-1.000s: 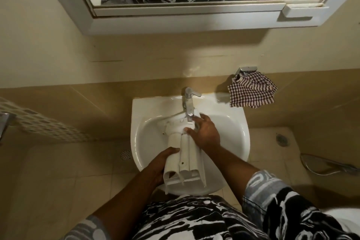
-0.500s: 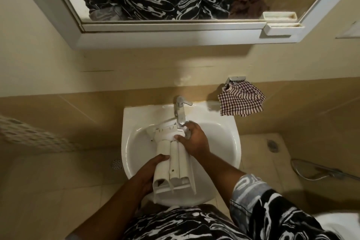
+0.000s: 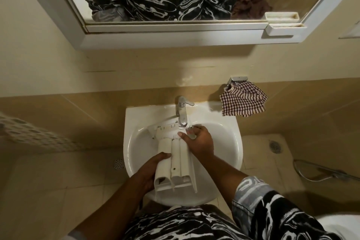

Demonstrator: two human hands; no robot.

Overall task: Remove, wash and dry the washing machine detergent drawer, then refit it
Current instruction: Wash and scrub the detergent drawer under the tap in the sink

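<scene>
Left hand (image 3: pixel 150 171) is gripping the near left side of the white plastic detergent drawer (image 3: pixel 175 161), thumb on top and fingers curling under. The drawer is lying lengthwise over the white ceramic basin (image 3: pixel 136 117). Right hand (image 3: pixel 198 142) is clasping its far right edge, fingers bent, under the chrome tap (image 3: pixel 182 112). A red-checked cloth (image 3: pixel 243 100) is hanging far right.

So our white wall sink (image 3: pixel 224 142) is what's carrying everything here. The chrome tap (image 3: pixel 182 112) sits on its back rim, spout pointing out over the bowl. The white detergent drawer (image 3: pixel 175 161) runs lengthwise over the bowl, far end under the spout, near end poking past the front rim. We can't tell if it touches the bowl. Below, our tiled floor (image 3: pixel 48 191) has a round drain (image 3: pixel 118 163) left of the sink.
</scene>
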